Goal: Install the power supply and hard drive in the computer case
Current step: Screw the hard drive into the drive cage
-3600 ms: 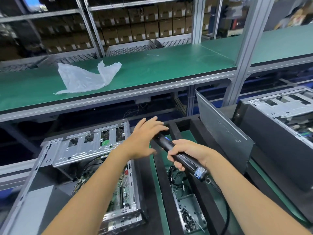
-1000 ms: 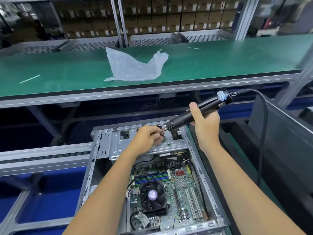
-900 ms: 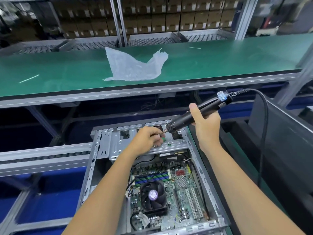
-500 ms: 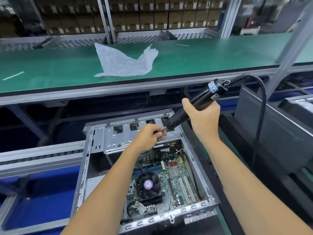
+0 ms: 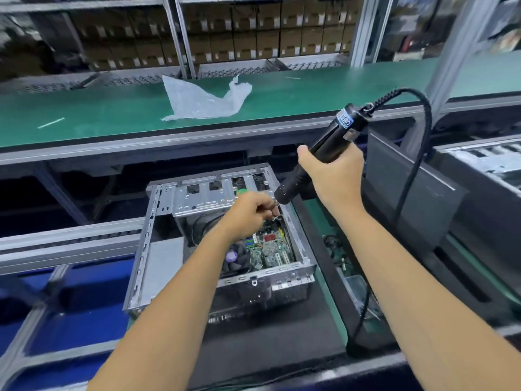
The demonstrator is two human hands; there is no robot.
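Observation:
An open silver computer case [image 5: 146, 246] lies on its side below me, its motherboard [image 5: 272, 246] and fan showing. A perforated metal drive bracket [image 5: 205, 197] spans the case's far end. My right hand [image 5: 335, 176] grips a black electric screwdriver [image 5: 332, 142], tilted so its tip points down-left at the bracket's right corner. My left hand [image 5: 253, 211] is curled at that tip and pinches something small there; what it is I cannot make out. No power supply or hard drive is plainly visible.
A green shelf [image 5: 112, 114] above holds a crumpled plastic bag [image 5: 203, 100]. The screwdriver's black cable [image 5: 417, 153] loops down on the right. A dark side panel [image 5: 408, 187] and a second case [image 5: 485, 162] stand to the right. A small parts tray [image 5: 358, 292] sits beside the case.
Earlier my right hand lifted the screwdriver from beside the tray to the bracket. Over the last second the view has pulled back; both hands stay at the bracket's right corner.

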